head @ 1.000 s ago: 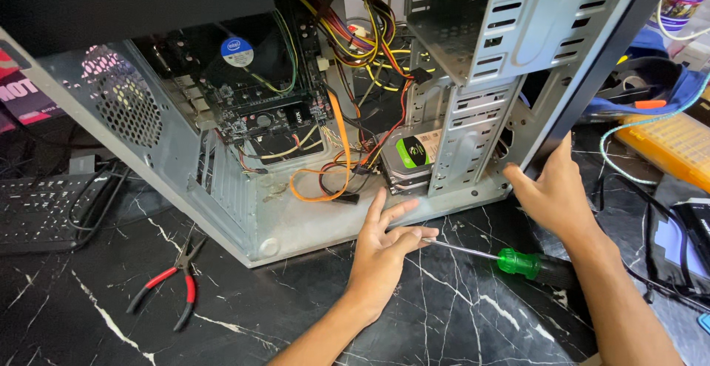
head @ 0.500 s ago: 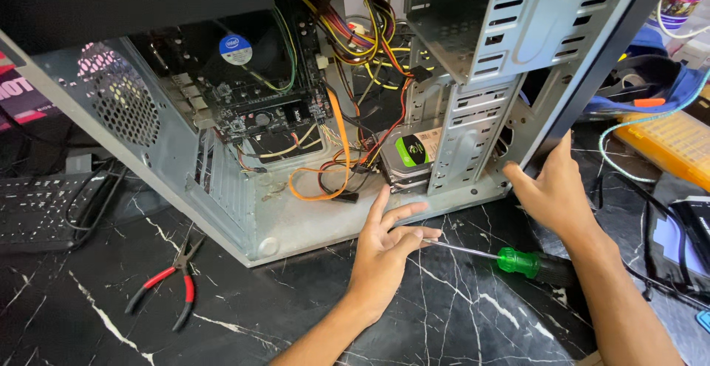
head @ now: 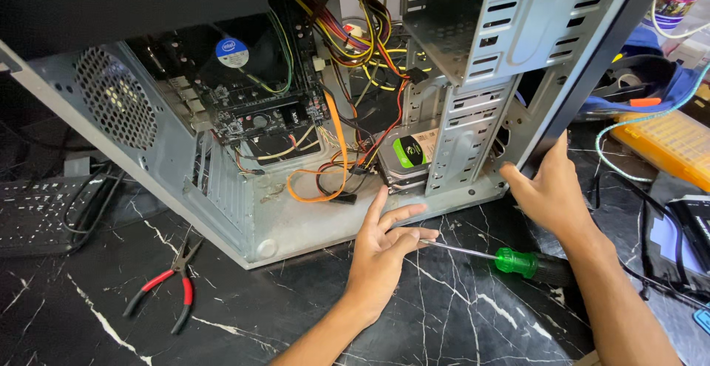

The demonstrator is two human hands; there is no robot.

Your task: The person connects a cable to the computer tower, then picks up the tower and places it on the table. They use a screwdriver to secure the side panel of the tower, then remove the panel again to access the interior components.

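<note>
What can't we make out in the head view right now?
- Screwdriver tip: hidden under the left hand; whether the hand grips it is unclear.
- Right hand fingertips: hidden behind the computer case front edge.
- Hard drive: partly hidden by the drive cage and cables.
- Keyboard: cut off by the left frame edge.
- Case top: cut off by the upper edge.

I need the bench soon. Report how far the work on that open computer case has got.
Done: the computer case lies open, motherboard and cables exposed. In hand: left hand rests at the case's bottom edge; right hand grips its front corner. Left: the hard drive sits in its bay; the green-handled screwdriver lies unheld.
</note>
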